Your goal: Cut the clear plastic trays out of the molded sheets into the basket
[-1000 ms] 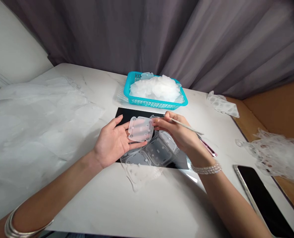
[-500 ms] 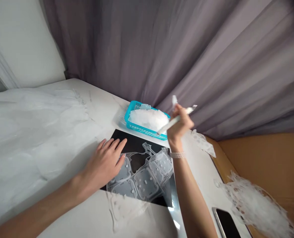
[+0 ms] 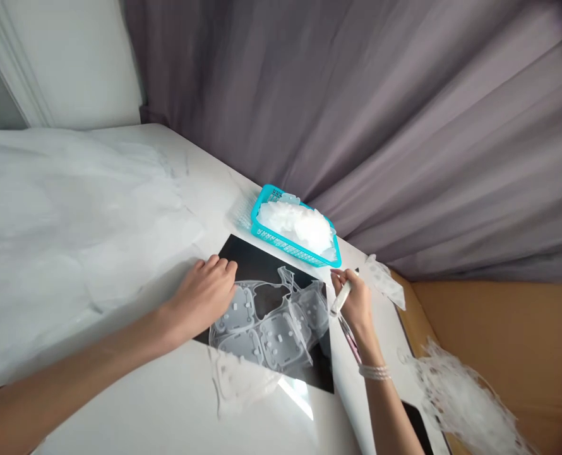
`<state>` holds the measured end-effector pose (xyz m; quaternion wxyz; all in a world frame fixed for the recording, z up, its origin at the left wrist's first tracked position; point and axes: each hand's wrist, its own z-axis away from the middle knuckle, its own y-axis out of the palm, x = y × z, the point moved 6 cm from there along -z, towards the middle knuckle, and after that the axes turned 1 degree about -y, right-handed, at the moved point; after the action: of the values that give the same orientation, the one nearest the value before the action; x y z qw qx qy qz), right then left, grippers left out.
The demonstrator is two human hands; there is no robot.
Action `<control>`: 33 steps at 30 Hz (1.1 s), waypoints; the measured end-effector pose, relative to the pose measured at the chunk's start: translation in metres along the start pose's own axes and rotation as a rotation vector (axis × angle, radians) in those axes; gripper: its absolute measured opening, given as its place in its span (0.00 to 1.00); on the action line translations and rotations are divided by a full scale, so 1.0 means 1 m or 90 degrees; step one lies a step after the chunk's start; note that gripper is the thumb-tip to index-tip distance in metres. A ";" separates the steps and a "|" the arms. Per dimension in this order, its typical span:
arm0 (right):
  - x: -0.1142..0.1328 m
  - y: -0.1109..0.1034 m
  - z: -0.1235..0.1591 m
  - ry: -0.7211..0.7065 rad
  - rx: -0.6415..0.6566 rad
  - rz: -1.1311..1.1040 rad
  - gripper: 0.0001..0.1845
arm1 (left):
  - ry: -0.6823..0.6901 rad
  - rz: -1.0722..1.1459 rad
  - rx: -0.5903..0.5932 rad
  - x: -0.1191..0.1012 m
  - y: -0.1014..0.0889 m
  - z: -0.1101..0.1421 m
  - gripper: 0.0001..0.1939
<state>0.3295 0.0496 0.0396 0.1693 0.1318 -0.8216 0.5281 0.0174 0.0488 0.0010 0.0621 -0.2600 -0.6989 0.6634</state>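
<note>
A translucent plastic sheet with moulded panels point(image 3: 281, 341) lies partly over a black mat point(image 3: 257, 256) and hangs past its near edge. At its left side my left hand point(image 3: 205, 294) rests with fingers curled; whether they grip the sheet is hidden. My right hand point(image 3: 355, 300) is closed around a white pen-shaped tool point(image 3: 341, 298), low over the table just right of the mat. Under that hand shows a slim pinkish metal tool point(image 3: 350, 340); I cannot tell whether it is held. Behind the mat stands a turquoise basket point(image 3: 281, 243) heaped with translucent white pieces point(image 3: 300, 224).
Clear plastic bags or sheeting point(image 3: 72, 240) cover the table's left. A perforated plastic scrap point(image 3: 385, 281) lies at right, near a tangled heap of clear offcuts point(image 3: 465, 392) by a cardboard box point(image 3: 494, 328). A phone point(image 3: 416, 423) is partly behind my right forearm. A grey curtain point(image 3: 309, 95) hangs behind.
My right hand has come down from beside the basket to the table right of the mat; the small clear piece at its fingers no longer shows. My left fingers have curled in.
</note>
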 end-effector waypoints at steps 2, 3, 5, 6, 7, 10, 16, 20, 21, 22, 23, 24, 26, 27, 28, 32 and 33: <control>-0.016 0.000 0.013 0.030 0.040 0.017 0.19 | 0.007 0.009 0.002 0.002 0.004 -0.001 0.10; -0.020 0.004 0.019 0.039 0.062 0.022 0.19 | 0.010 0.012 0.002 0.003 0.005 -0.002 0.10; -0.022 0.013 0.028 0.044 0.106 0.021 0.18 | 0.014 0.020 -0.003 0.006 0.008 -0.004 0.10; -0.021 0.019 0.031 0.041 0.125 0.018 0.17 | 0.015 0.024 -0.007 0.008 0.008 -0.006 0.10; -0.018 0.023 0.033 0.037 0.140 0.017 0.16 | 0.014 0.028 -0.011 0.009 0.008 -0.007 0.10; -0.009 0.029 0.036 0.024 0.165 0.024 0.14 | 0.015 0.044 -0.028 0.012 0.004 -0.009 0.11; -0.025 -0.004 0.034 0.063 0.114 0.085 0.08 | -0.005 0.066 -0.070 0.013 -0.001 -0.019 0.13; -0.037 -0.025 0.039 0.080 0.097 0.132 0.07 | -0.014 0.066 -0.099 0.007 -0.003 -0.031 0.12; -0.035 -0.028 0.041 0.078 0.088 0.144 0.07 | -0.012 0.064 -0.106 0.005 -0.006 -0.032 0.12; -0.031 -0.030 0.043 0.081 0.075 0.155 0.08 | -0.007 0.061 -0.112 0.002 -0.009 -0.031 0.13; -0.025 -0.031 0.046 0.090 0.059 0.159 0.09 | 0.001 0.058 -0.114 0.000 -0.013 -0.027 0.14; -0.017 -0.031 0.048 0.100 0.048 0.148 0.11 | 0.020 0.055 -0.109 -0.002 -0.016 -0.022 0.15; 0.007 -0.023 0.055 0.114 0.049 0.069 0.17 | 0.102 0.054 -0.068 -0.009 -0.016 -0.005 0.16; 0.023 -0.016 0.058 0.111 0.063 0.006 0.20 | 0.156 0.058 -0.039 -0.011 -0.013 0.006 0.17; 0.041 -0.009 0.061 0.101 0.080 -0.060 0.23 | 0.212 0.064 -0.014 -0.012 -0.008 0.018 0.17; 0.110 0.028 0.069 0.078 0.165 -0.249 0.26 | 0.268 0.103 -0.003 0.004 0.019 0.055 0.24; 0.123 0.037 0.069 0.080 0.182 -0.287 0.26 | 0.270 0.108 0.000 0.008 0.026 0.059 0.26</control>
<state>0.1937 -0.0033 0.0337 0.3133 0.3010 -0.6764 0.5947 -0.0077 -0.0010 -0.0325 0.1516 -0.4514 -0.6460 0.5966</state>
